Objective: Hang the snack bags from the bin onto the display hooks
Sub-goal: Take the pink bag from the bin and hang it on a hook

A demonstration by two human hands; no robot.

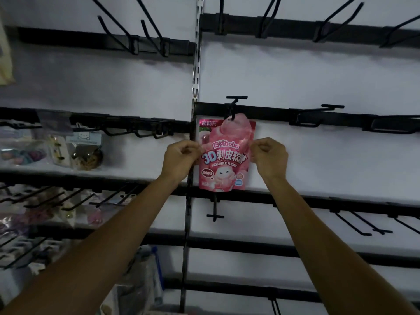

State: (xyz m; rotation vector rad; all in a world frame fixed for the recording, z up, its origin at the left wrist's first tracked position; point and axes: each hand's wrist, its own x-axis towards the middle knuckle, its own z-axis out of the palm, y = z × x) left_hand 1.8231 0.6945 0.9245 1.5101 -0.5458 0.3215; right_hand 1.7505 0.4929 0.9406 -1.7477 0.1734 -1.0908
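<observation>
You have one pink snack bag (227, 155) in front of you and both hands on it. Your left hand (180, 156) pinches its edge at nine o'clock, and your right hand (269, 156) pinches the edge at three o'clock, the fingers of both curled in. The bag's top sits on one black display hook (234, 108) at twelve o'clock, and the bag hangs flat against the white wall panel (318, 71). That hook stands on a black rail (268, 111), where you can count two more hooks toward three o'clock. A slotted metal upright (196, 71) runs down between the panels, just beside the bag's left edge. Toward nine o'clock, small clear packets (84, 148) hang on other hooks, their contents too blurred to name.
</observation>
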